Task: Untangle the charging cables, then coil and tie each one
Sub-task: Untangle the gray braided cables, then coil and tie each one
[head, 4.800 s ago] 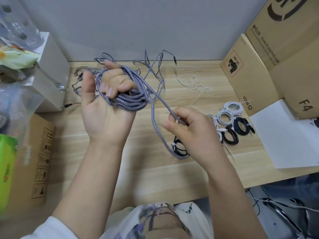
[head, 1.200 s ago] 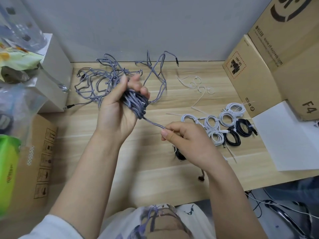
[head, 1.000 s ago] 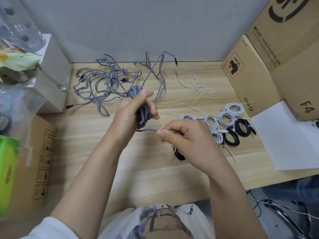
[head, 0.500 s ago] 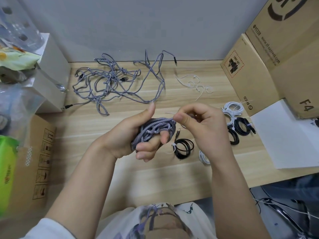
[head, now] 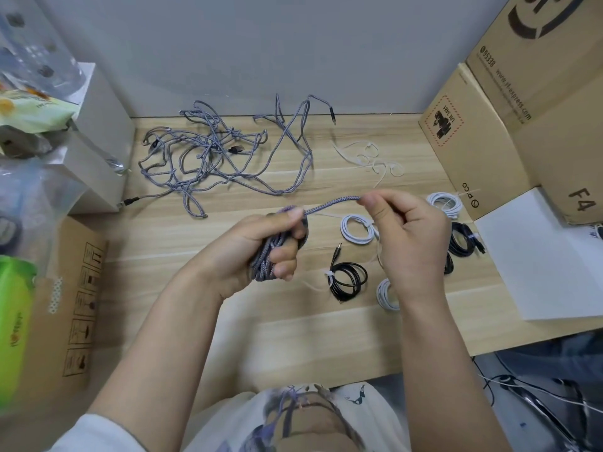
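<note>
My left hand (head: 257, 246) grips a coiled bundle of grey braided cable (head: 266, 259) above the middle of the wooden table (head: 228, 321). One end of that cable (head: 332, 203) runs up and right to my right hand (head: 408, 236), which pinches it between thumb and forefinger. A tangle of grey braided cables (head: 215, 154) lies at the back left of the table. Loose white ties (head: 368, 158) lie at the back right. Tied coils sit near my right hand: a black coil (head: 347, 280), a white coil (head: 357, 228), further white coils (head: 445, 202) and black coils (head: 465, 244).
Cardboard boxes (head: 483, 125) stand at the right, with a white sheet (head: 548, 256) in front of them. A white box (head: 94, 135) and plastic bags (head: 29, 102) crowd the left edge, above another cardboard box (head: 71, 288) and a green pack (head: 13, 321).
The long cable is now wound into a tight bundle in my left hand, which came down to the table's middle. My right hand has drawn the cable's end out to the right.
</note>
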The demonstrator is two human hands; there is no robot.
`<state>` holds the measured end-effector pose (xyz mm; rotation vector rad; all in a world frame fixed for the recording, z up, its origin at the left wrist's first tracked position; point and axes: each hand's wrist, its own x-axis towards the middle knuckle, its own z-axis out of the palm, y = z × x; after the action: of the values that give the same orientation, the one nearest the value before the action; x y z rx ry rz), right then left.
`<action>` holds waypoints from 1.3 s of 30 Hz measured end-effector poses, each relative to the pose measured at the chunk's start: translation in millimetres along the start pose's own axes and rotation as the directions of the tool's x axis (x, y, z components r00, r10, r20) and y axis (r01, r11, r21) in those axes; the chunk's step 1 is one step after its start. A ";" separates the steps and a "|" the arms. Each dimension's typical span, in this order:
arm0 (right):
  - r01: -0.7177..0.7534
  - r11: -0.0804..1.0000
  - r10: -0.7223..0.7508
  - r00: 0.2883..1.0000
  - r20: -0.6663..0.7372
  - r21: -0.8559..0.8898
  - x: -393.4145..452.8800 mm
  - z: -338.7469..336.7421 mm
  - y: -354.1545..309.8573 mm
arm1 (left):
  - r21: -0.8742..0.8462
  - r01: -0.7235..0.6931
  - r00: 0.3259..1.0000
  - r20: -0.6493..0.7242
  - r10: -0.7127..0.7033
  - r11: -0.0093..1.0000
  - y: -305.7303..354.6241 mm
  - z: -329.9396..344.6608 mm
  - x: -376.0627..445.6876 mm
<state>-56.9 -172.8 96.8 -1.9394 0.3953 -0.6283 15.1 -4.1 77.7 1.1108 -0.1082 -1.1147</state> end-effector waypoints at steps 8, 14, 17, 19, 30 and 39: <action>-0.100 0.992 0.102 0.994 0.031 -0.071 -0.5 7.5 18.7 | -0.058 0.010 0.968 0.250 0.005 0.998 -2.3 -3.8 -1.5; -0.044 0.933 0.190 0.903 0.386 -0.357 -7.4 19.3 17.1 | -0.664 -0.031 0.936 0.243 0.255 0.747 4.2 -9.5 10.4; 0.162 0.838 0.150 0.849 0.506 -0.521 -15.6 25.6 4.8 | -0.648 -0.228 0.962 -0.033 0.272 0.727 7.9 -3.7 9.8; 0.249 0.775 0.146 0.824 0.547 -0.582 -20.6 27.5 -1.5 | -0.512 -0.304 0.953 -0.164 0.256 0.803 9.6 0.0 10.8; 0.242 0.863 -0.024 0.897 0.442 -0.443 -15.5 16.4 -27.5 | 0.211 -0.134 0.972 -0.162 0.170 0.968 -10.8 9.8 9.7; 0.249 0.968 -0.237 0.927 0.291 -0.005 -11.2 13.0 -14.3 | 0.443 -0.140 0.984 -0.037 0.175 0.885 1.1 32.5 -3.2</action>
<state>-58.4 -151.3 102.4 -2.1013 -0.0175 -0.4847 -4.3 -22.9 96.1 1.5179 -0.4006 -0.9200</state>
